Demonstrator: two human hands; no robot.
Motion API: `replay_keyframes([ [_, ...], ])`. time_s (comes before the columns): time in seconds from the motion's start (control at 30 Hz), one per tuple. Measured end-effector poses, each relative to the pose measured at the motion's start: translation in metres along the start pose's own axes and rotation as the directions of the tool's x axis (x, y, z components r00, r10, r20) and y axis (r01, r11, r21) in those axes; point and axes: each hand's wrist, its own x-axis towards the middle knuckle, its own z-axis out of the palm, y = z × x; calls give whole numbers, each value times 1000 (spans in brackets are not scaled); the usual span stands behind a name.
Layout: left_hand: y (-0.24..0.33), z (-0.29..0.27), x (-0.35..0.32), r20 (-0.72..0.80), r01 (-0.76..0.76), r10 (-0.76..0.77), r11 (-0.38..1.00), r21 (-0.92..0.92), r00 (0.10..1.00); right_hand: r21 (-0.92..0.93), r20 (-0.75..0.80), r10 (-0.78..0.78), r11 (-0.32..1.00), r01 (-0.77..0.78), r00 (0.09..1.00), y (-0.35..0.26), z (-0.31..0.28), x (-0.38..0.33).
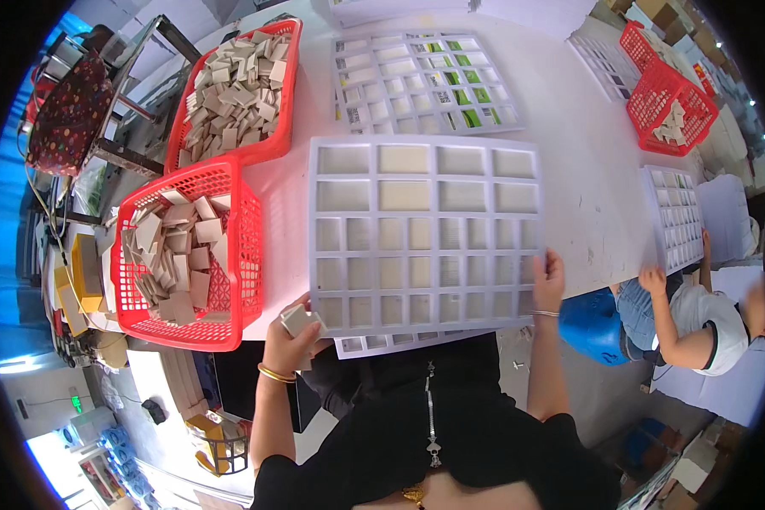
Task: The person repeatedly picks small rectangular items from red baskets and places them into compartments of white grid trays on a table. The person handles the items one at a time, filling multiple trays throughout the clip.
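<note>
A white compartment tray (432, 211) lies in front of me, its front edge close to my body. Larger rectangular cells fill its far rows and smaller ones its near rows. Under its near edge another white tray (374, 343) sticks out. My left hand (294, 340) is closed around a few small pale tiles (297, 320), beside the near left corner of the upper tray. At the right edge of that tray, my right hand (549, 279) grips the rim with bent fingers; part of its grasp is hidden.
Two red baskets (246, 229) (292, 85) full of pale tiles stand at the left. Beyond my tray lies another grid tray (425, 81) with green and white pieces showing. Another person (688, 314) sits at the right by a tray (673, 217) and a red basket (654, 110).
</note>
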Motion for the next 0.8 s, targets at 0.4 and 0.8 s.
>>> replay_keyframes([
  [0.4,65,225,84,319,-162,290,914,-372,902,-811,-223,-701,519,270,677,-70,-205,164],
  [0.8,37,165,62,231,158,-17,780,-606,973,71,809,-133,989,130,573,-160,89,-39],
])
